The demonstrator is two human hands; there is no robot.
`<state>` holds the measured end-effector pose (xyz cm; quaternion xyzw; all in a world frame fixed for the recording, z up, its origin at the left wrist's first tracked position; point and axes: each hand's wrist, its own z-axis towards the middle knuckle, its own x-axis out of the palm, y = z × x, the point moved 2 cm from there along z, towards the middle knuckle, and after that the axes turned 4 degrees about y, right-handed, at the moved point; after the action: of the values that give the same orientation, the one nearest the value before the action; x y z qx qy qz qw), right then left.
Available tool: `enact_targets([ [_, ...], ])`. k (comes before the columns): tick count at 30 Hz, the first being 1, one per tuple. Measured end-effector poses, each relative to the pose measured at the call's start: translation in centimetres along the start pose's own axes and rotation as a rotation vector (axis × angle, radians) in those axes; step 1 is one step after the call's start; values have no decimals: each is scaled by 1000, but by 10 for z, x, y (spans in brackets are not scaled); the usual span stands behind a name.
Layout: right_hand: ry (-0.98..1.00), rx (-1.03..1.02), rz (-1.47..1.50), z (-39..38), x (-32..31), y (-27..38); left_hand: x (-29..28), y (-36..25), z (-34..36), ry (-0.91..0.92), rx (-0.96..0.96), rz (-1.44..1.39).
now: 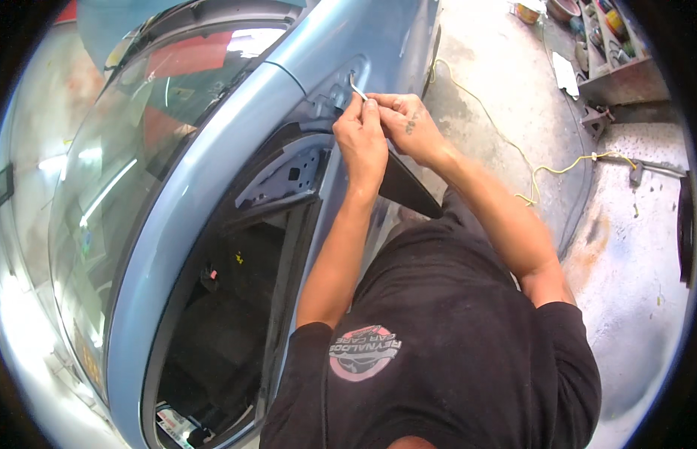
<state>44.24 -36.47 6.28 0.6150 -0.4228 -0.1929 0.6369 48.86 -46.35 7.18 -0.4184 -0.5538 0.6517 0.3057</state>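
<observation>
Head view: left hand (363, 142) and right hand (414, 129) pinch a rod (355, 87) by blue car (326, 45), black panel (411, 187) below.

A slim, silver-coloured, bent rod (357, 87) lies at 12 o'clock, its upper end pointing toward 11 o'clock, over a recessed, glossy, light-blue painted car panel (350, 39).

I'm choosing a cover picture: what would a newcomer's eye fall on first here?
The glossy light-blue car body sweeps across the left. Then the left hand and right hand meet at upper centre around a thin, bent silver rod. A yellow cord winds over the pale concrete floor, right.
</observation>
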Motion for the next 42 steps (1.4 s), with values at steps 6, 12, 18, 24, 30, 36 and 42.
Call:
enact_targets([
  [6, -54, -39, 166, 1, 13, -17, -7, -4, 4, 2, 38, 160],
  [12, 107, 146, -55, 6, -19, 17, -2, -3, 2, 109, -9, 36],
  [18, 43, -30, -86, 6, -3, 6, 0, -5, -2, -1, 7, 8],
  [24, -41, -84, 70, 4, 11, -13, -10, -16, 2, 62, 65, 271],
  [30, -125, -93, 152, 9, 22, -25, -16, -6, 8, 74, 50, 242],
  [36, 8, 120, 37, 6, -1, 3, -13, 2, 9, 134, -94, -54],
  [42, -16, -12, -182, 13, -4, 0, -18, -2, -25, 116, -200, -199],
])
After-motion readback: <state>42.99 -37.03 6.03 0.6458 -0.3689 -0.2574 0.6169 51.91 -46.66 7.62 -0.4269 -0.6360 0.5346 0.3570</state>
